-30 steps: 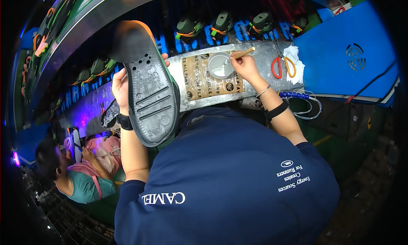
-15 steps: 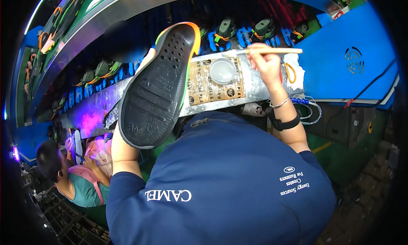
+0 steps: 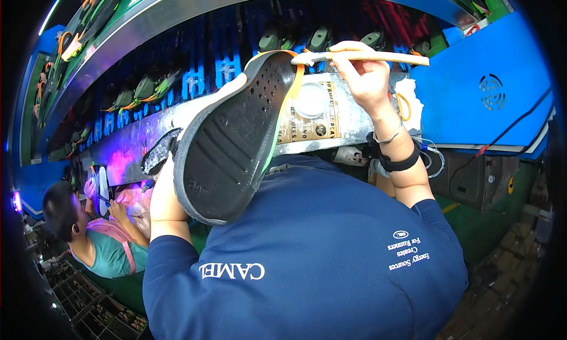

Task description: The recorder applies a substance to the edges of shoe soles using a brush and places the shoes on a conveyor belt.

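Note:
A black shoe sole (image 3: 233, 145) with small holes and an orange and green rim is held tilted in front of me. My left hand (image 3: 233, 87) grips it from behind and at its left edge; most of those fingers are hidden. Between the pinched fingers of my right hand (image 3: 367, 80) is a brush (image 3: 396, 57) with a pale wooden handle. The brush's tip touches the orange rim near the sole's far right end. Just below the brush, a round bowl (image 3: 313, 100) with whitish contents stands on printed cardboard (image 3: 328, 127) on the metal bench.
Behind the bench, a conveyor carries shoe parts (image 3: 146, 88) on blue racks (image 3: 227, 70). Another dark sole-shaped piece (image 3: 160, 153) lies on the bench at left. A blue machine housing (image 3: 460, 98) stands at right, with a cable across it. A co-worker (image 3: 109, 245) sits at the left.
My right hand has brought the brush left and up onto the sole's rim. The sole has shifted slightly right and nearer, and turned. The shoe parts on the conveyor have moved right.

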### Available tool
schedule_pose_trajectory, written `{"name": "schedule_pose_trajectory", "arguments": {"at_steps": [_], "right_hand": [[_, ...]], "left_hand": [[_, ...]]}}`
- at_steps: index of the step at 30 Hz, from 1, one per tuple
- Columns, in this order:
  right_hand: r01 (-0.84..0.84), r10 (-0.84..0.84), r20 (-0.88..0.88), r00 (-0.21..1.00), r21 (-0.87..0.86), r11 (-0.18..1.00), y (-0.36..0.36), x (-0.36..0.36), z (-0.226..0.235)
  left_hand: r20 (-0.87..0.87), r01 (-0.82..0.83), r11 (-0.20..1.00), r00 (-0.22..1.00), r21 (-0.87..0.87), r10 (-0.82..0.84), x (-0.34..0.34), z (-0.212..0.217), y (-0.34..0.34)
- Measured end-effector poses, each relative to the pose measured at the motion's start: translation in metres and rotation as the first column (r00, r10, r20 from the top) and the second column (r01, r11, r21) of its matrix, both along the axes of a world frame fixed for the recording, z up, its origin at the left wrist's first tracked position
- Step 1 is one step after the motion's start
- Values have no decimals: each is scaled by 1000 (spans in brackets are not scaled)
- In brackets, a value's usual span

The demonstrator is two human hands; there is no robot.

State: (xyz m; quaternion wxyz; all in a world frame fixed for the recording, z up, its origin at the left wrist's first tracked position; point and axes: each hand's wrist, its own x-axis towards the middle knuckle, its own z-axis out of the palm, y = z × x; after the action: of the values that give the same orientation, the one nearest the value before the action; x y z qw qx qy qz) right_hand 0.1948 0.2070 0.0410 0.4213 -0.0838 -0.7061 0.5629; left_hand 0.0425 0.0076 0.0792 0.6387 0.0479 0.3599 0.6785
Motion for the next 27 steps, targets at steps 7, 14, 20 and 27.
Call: {"name": "schedule_pose_trajectory", "arguments": {"at_steps": [7, 14, 20, 27], "right_hand": [[24, 2, -78, 997, 333, 943, 9, -7, 5], [5, 0, -83, 997, 60, 998, 9, -3, -4], [94, -90, -26, 996, 176, 980, -2, 7, -15], [69, -69, 6, 998, -52, 996, -20, 17, -16]], "left_hand": [[-30, -34, 998, 999, -49, 33, 1, 5, 2], [-97, -58, 993, 994, -99, 49, 2, 10, 7], [-129, -77, 987, 990, -138, 60, 4, 17, 15], [-141, -85, 988, 988, -129, 66, -6, -4, 12]]}}
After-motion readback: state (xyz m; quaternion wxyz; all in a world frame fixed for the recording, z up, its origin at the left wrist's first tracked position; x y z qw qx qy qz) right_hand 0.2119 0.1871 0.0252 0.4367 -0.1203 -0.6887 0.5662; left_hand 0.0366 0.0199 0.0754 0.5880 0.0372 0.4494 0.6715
